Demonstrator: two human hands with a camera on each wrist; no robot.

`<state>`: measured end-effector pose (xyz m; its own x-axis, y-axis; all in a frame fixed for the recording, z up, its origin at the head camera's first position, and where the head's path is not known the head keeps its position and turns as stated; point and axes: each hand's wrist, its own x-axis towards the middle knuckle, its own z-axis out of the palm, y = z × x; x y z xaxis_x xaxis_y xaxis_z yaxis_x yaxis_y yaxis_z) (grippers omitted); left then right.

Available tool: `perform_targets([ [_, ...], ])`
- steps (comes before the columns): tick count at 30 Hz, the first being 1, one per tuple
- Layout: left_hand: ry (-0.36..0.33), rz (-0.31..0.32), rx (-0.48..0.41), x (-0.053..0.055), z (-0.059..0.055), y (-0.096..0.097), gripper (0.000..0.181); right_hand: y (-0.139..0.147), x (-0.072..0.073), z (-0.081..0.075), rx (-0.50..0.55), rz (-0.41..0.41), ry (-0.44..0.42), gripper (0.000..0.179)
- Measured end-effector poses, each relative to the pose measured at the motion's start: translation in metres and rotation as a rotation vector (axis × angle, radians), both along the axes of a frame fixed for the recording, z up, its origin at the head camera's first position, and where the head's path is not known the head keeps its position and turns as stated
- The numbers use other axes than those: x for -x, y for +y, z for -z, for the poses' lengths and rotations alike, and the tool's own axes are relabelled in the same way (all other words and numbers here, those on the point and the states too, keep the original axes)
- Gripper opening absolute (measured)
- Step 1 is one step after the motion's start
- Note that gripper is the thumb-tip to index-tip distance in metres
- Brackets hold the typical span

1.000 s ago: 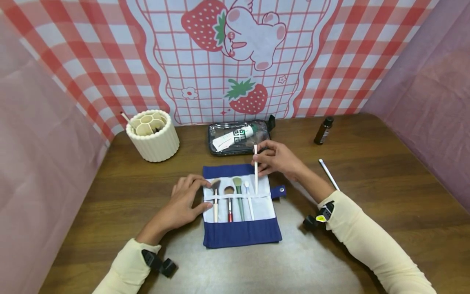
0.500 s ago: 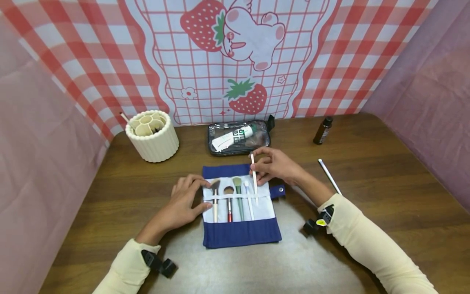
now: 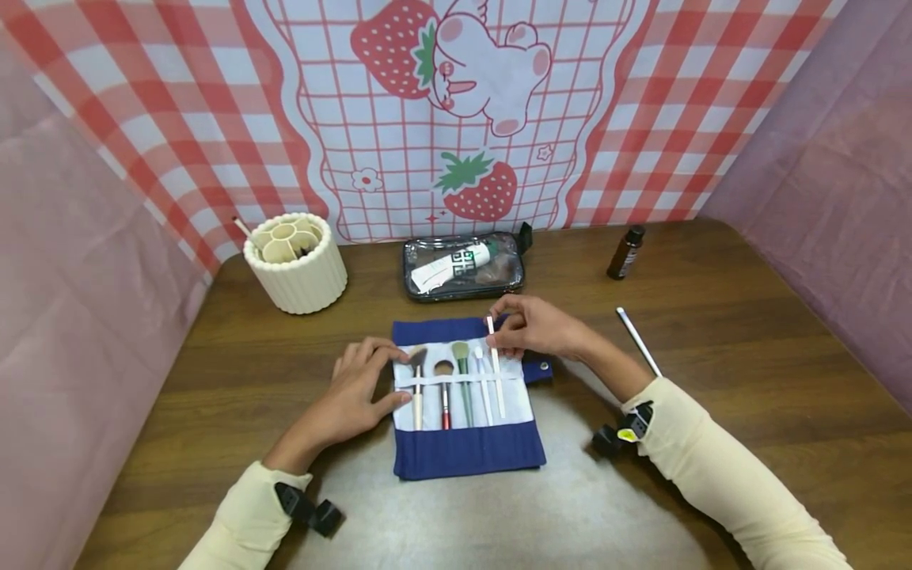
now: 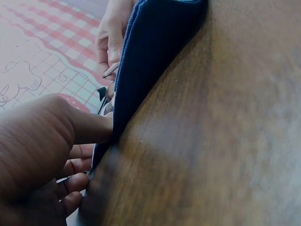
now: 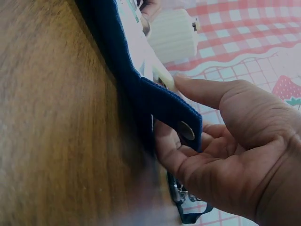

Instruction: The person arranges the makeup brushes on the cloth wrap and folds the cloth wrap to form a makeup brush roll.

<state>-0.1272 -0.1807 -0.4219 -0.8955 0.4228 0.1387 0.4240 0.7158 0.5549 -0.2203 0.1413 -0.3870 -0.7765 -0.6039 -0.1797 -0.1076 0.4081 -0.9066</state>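
Observation:
A navy-and-white brush roll [image 3: 470, 453] lies unrolled on the table. Under its white elastic sit a fan-shaped makeup brush [image 3: 417, 396], a red-handled brush [image 3: 445, 388], a green brush [image 3: 464, 380] and a slim white one [image 3: 483, 384]. My right hand [image 3: 534, 324] pinches the top of another slim white makeup brush [image 3: 499, 388], whose shaft runs down through the elastic at the right. Near that hand a snap tab [image 5: 174, 110] sticks out from the roll. My left hand [image 3: 359, 396] rests at the roll's left edge, thumb [image 4: 94, 129] touching it.
A clear pouch [image 3: 463, 269] with a white tube lies behind the roll. A ribbed cream holder [image 3: 299, 273] stands back left, a dark small bottle [image 3: 626, 253] back right. One white brush [image 3: 639, 342] lies beside my right forearm.
My right hand has moved down toward me, sliding the slim white brush further through the elastic. The left hand has stayed at the roll's edge.

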Motion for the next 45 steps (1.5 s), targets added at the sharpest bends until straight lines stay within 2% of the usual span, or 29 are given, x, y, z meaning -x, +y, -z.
perform_targets([
  [5,-0.003,-0.001,0.002,0.0,0.0,0.0,0.046,0.001,-0.005,-0.003,-0.227,-0.063,0.247,0.035],
  [8,-0.003,-0.002,0.003,0.0,0.0,0.0,0.046,0.001,-0.01,-0.005,-0.333,-0.108,0.357,0.035],
  [12,-0.004,-0.005,0.007,0.0,0.001,0.0,0.046,0.0,-0.017,-0.006,-0.387,-0.165,0.413,0.032],
  [16,-0.006,-0.009,0.01,0.0,0.002,-0.001,0.046,-0.001,-0.023,-0.008,-0.412,-0.215,0.508,0.023],
  [20,-0.005,-0.012,0.008,0.0,0.002,-0.001,0.046,-0.001,-0.028,-0.013,-0.455,-0.225,0.578,0.024],
  [24,-0.005,-0.012,0.005,-0.001,0.001,-0.001,0.046,0.004,-0.029,-0.018,-0.481,-0.138,0.615,0.025],
  [28,-0.007,-0.009,0.005,-0.001,0.0,0.0,0.046,0.022,-0.026,-0.025,-0.499,0.038,0.639,0.019],
  [32,-0.008,-0.005,0.006,-0.001,0.0,0.0,0.046,0.049,-0.02,-0.03,-0.609,0.214,0.638,0.018],
  [36,-0.004,-0.006,0.003,0.0,0.0,0.0,0.046,0.081,-0.018,-0.035,-0.739,0.339,0.625,0.025],
  [40,-0.006,-0.009,0.0,0.0,0.001,0.0,0.046,0.11,-0.019,-0.04,-0.834,0.389,0.6,0.027],
  [45,-0.013,-0.013,0.004,0.0,0.001,0.0,0.046,0.132,-0.017,-0.04,-0.886,0.36,0.493,0.028],
])
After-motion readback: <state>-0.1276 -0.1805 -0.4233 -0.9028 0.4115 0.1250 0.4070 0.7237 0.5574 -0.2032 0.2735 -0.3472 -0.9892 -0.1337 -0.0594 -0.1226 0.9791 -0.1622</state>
